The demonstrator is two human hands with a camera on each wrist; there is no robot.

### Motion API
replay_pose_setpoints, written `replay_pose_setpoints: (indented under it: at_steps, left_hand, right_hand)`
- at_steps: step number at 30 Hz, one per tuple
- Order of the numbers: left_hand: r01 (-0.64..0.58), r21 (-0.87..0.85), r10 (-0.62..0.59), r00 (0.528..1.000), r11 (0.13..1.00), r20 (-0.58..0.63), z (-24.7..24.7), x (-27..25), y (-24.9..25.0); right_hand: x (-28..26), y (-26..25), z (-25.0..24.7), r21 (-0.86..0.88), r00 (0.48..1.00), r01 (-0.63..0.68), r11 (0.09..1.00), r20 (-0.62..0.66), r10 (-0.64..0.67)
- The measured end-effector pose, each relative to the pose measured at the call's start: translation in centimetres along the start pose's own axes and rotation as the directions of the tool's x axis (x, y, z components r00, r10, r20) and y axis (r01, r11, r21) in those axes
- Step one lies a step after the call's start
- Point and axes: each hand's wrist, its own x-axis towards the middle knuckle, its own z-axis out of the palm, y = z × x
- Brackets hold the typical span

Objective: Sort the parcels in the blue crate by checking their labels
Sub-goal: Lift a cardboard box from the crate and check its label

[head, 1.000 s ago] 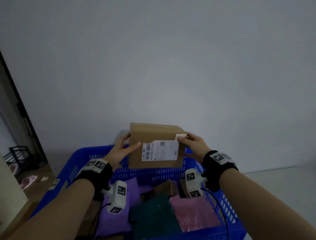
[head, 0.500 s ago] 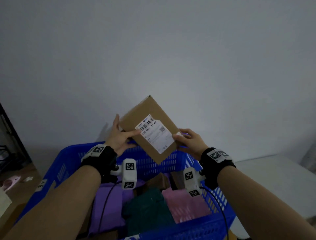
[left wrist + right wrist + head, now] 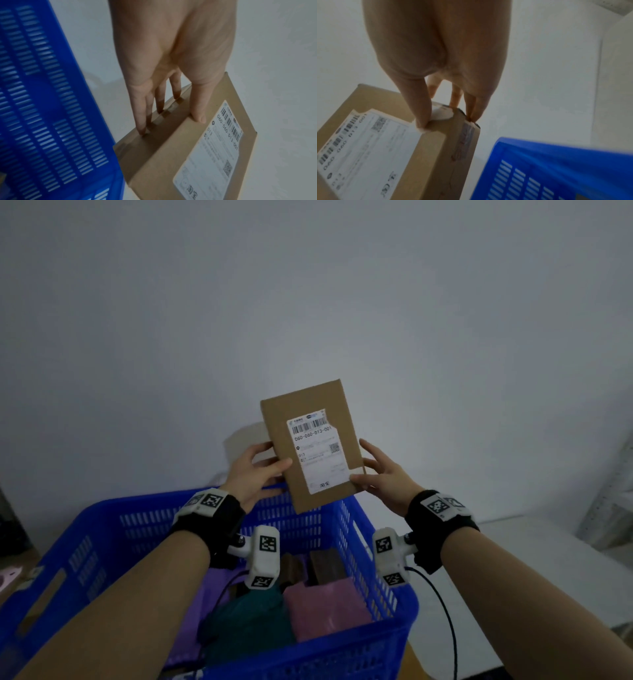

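a flat brown cardboard box (image 3: 310,445) stands nearly upright above the blue crate's (image 3: 376,642) far rim at 12 o'clock, its white paper label (image 3: 317,451) facing the camera. the left hand (image 3: 255,470) pinches its left edge, thumb in front; the right hand (image 3: 385,477) pinches the right edge at 3 o'clock. soft purple, green and pink mailers (image 3: 322,607) lie in the slotted plastic crate.

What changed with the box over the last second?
The cardboard box was lifted above the blue crate and turned from lying sideways to upright, so its label now faces the camera, barcode on top. The left hand and right hand still hold its sides. The bags in the crate look unmoved.
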Motion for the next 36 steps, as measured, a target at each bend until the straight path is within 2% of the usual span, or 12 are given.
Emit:
replay_pose_setpoints:
  at_steps: [3, 6, 11, 14, 19, 26, 33, 36]
  left_hand:
    - [-0.031, 0.016, 0.03, 0.999, 0.999, 0.017, 4.3, 0.1, 0.2]
    - [-0.051, 0.022, 0.051, 0.999, 0.998, 0.015, 9.4, -0.1, -0.1]
    - [-0.023, 0.023, 0.021, 0.996, 0.999, 0.089, 18.6, -0.5, -2.1]
    - [0.004, 0.03, -0.008, 0.992, 1.0, 0.129, 23.7, -0.6, -4.2]
    - [0.058, 0.032, -0.061, 0.992, 0.998, 0.11, 30.8, -1.2, -9.1]
    - [0.232, 0.056, -0.238, 0.959, 0.971, 0.153, 35.6, -0.2, -18.0]
    - [0.381, 0.04, -0.383, 0.913, 0.924, 0.141, 38.5, 3.5, -26.1]
    - [0.468, 0.012, -0.466, 0.878, 0.884, 0.104, 39.4, 5.4, -29.2]
  right_hand:
    - [-1.2, -1.2, -4.1, -0.066, 0.999, -0.006, 0.998, 0.046, 0.009]
    - [-2.7, -1.9, -8.9, -0.012, 0.999, -0.007, 1.0, 0.035, 0.007]
    - [-5.4, -2.2, -17.9, 0.033, 0.999, 0.04, 0.999, -0.004, -0.04]
    - [-7.2, -1.3, -23.0, 0.042, 0.999, 0.018, 0.999, -0.037, -0.016]
    - [-10.2, 2.0, -29.3, 0.04, 0.992, -0.053, 0.998, -0.116, 0.057]
    - [-11.5, 9.8, -34.5, 0.124, 0.951, -0.228, 0.966, -0.183, 0.248]
    - [-8.2, 17.5, -37.6, 0.165, 0.888, -0.37, 0.914, -0.227, 0.4]
    - [-6.4, 20.8, -39.0, 0.172, 0.853, -0.442, 0.881, -0.223, 0.472]
